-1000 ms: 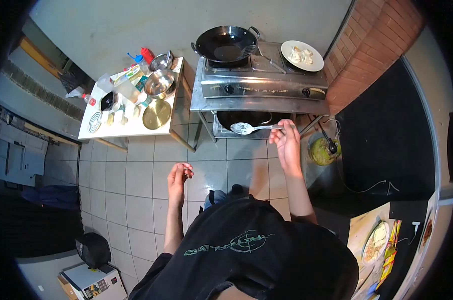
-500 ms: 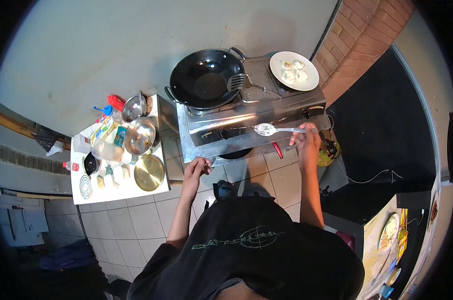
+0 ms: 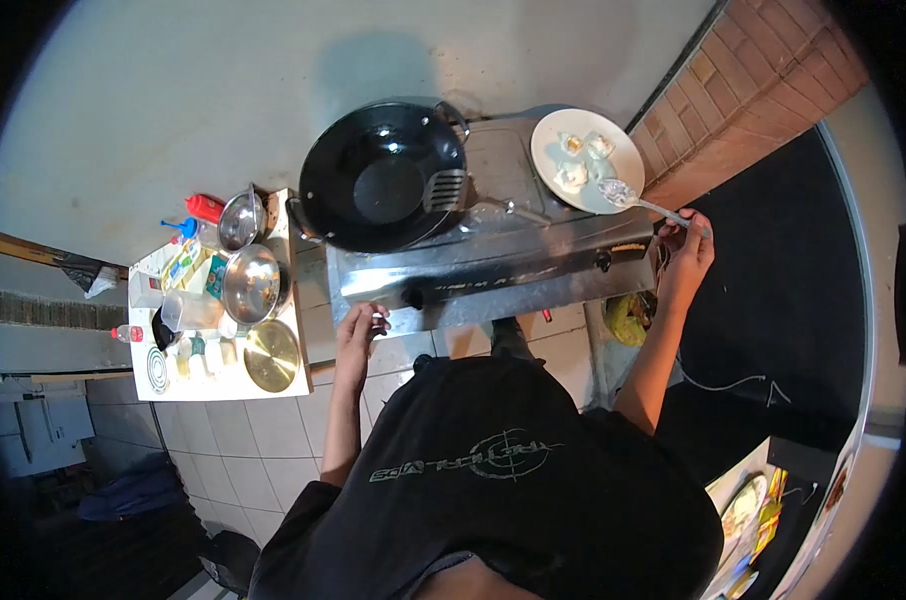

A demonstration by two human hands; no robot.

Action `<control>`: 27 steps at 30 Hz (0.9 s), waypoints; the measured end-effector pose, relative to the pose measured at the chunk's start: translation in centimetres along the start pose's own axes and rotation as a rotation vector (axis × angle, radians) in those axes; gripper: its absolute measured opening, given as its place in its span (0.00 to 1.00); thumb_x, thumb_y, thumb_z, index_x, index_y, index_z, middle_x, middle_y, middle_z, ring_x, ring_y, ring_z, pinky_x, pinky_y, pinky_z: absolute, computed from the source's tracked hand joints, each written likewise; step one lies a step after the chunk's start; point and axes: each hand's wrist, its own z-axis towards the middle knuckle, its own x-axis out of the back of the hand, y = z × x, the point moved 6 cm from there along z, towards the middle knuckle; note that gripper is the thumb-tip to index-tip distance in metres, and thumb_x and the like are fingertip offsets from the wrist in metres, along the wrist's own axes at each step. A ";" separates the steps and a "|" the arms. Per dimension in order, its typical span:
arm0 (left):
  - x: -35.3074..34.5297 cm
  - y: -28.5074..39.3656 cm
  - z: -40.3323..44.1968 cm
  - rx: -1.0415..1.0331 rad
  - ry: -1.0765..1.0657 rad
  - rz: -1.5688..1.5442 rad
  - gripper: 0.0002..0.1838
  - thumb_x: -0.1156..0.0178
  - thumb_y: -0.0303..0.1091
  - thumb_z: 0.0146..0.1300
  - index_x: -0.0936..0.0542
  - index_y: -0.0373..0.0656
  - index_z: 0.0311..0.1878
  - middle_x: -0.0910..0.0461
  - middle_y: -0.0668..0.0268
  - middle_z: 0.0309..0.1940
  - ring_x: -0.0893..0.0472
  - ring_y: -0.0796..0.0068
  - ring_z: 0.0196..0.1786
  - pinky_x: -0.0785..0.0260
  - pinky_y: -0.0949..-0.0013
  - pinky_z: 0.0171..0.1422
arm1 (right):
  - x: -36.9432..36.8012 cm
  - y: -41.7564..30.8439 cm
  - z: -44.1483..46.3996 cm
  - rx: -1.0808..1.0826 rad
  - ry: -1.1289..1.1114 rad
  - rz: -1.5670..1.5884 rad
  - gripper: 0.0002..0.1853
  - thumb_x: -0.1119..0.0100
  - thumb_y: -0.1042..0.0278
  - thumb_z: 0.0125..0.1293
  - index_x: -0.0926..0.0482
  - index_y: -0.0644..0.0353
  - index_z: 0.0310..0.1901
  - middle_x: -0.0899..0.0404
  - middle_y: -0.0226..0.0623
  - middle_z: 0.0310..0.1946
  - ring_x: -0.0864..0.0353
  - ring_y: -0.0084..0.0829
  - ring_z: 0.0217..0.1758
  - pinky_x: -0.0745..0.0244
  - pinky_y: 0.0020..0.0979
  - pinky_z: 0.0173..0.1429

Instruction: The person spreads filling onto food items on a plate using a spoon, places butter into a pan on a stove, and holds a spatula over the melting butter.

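Note:
My right hand [image 3: 685, 240] is closed around the handle of a metal spoon [image 3: 649, 206]. The spoon's bowl, coated with something white, is over the lower right part of a white plate [image 3: 547, 150]; whether it touches I cannot tell. On that plate lie several soft-looking white food pieces [image 3: 573, 178], one with an orange-brown spot. My left hand [image 3: 359, 326] is at the front edge of the gas stove [image 3: 493, 265], fingers loosely bent and a little apart, nothing visible in it. A black wok [image 3: 373, 185] sits on the left burner, with a slotted spatula [image 3: 447, 190] reaching over its right side.
To the left, a white table [image 3: 198, 388] bears metal bowls [image 3: 251, 284], a gold-coloured round lid or pan [image 3: 272, 356], a red squeeze bottle [image 3: 205, 207] and a clear plastic jug [image 3: 189, 311]. A brick column [image 3: 743, 85] rises behind the plate. At lower right stands another plate [image 3: 743, 505].
My right hand has carried the spoon up and right, from in front of the stove to over the plate. My left hand has moved slightly left. The view has shifted nearer the stove.

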 end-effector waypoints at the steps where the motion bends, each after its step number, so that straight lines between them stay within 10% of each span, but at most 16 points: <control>1: -1.0 -0.4 0.3 -0.002 0.001 0.001 0.14 0.52 0.41 0.76 0.24 0.40 0.42 0.23 0.66 0.39 0.24 0.78 0.39 0.31 0.73 0.46 | 0.2 0.3 1.5 0.000 0.000 0.003 0.16 0.52 0.56 0.76 0.25 0.62 0.41 0.24 0.33 0.28 0.24 0.21 0.28 0.27 0.25 0.31; 27: -13.7 -3.9 1.5 0.135 0.242 0.065 0.13 0.53 0.39 0.76 0.24 0.40 0.44 0.23 0.67 0.42 0.23 0.78 0.41 0.31 0.73 0.48 | -2.4 14.4 16.7 0.001 -0.262 -0.249 0.15 0.51 0.60 0.76 0.20 0.63 0.45 0.19 0.29 0.36 0.24 0.20 0.38 0.30 0.24 0.43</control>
